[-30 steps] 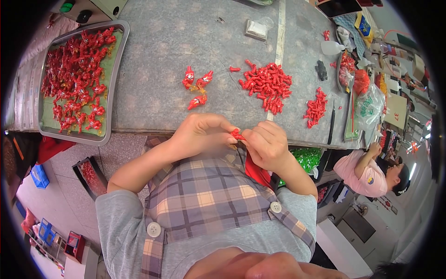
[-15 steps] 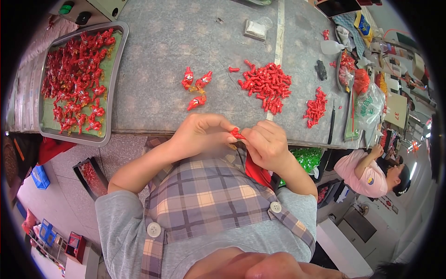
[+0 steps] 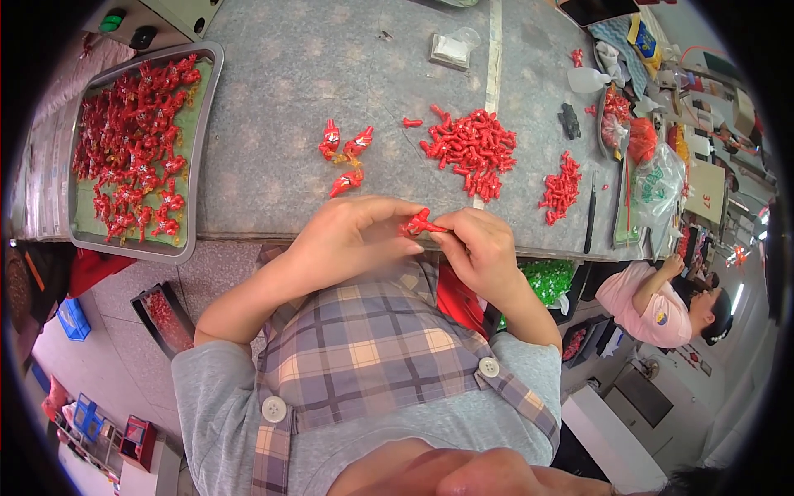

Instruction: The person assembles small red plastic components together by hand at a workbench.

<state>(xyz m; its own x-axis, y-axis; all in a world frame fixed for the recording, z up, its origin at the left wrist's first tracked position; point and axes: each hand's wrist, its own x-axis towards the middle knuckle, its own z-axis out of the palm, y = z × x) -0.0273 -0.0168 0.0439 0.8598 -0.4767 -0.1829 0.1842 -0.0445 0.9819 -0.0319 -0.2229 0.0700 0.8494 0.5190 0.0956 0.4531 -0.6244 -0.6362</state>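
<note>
At the table's front edge, my left hand (image 3: 341,241) is closed around a small red plastic figure (image 3: 418,223), pinching it between thumb and fingers. The fingertips of my right hand (image 3: 480,244) grip a thin red part sticking out from its right side. My left fingers cover much of the figure. Just beyond my left hand lie three red figure bodies (image 3: 346,182) with white markings and yellowish ends. Past my right hand is a large heap of small red plastic pieces (image 3: 473,147), and farther right a smaller heap of similar red pieces (image 3: 562,188).
A metal tray (image 3: 207,132) of red figures on green lining stands at the left. On the right lie a slim dark tool (image 3: 590,217), a white squeeze bottle (image 3: 589,80) and plastic bags (image 3: 662,182). A co-worker in pink (image 3: 649,306) sits at the right.
The figure has been turned between my fingers, and more of its red body shows. My right fingers have shifted from close against it to its protruding right part.
</note>
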